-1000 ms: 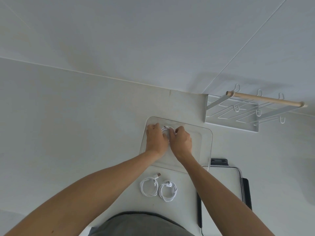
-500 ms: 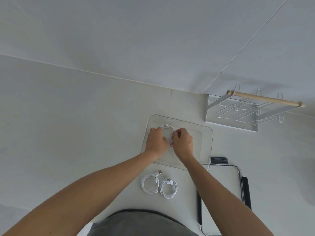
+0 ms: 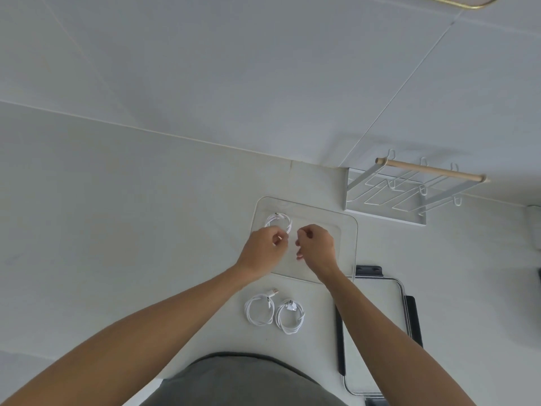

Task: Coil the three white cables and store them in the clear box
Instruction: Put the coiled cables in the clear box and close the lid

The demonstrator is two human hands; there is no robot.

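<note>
1. Lying in the clear box (image 3: 349,230), one coiled cable (image 3: 278,222) sits just beyond the left hand (image 3: 263,251); both hands look empty, fingers loosely curled.
2. Two coiled cables (image 3: 259,310) (image 3: 290,316) wait on the table (image 3: 117,230) nearer the body, closer to the left hand than the right hand (image 3: 316,247).

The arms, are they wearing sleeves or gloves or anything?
No. Both arms are bare from the hands to the edge of the picture: no sleeves, gloves, watch or rings show. The left hand and right hand have their fingers curled.
</note>
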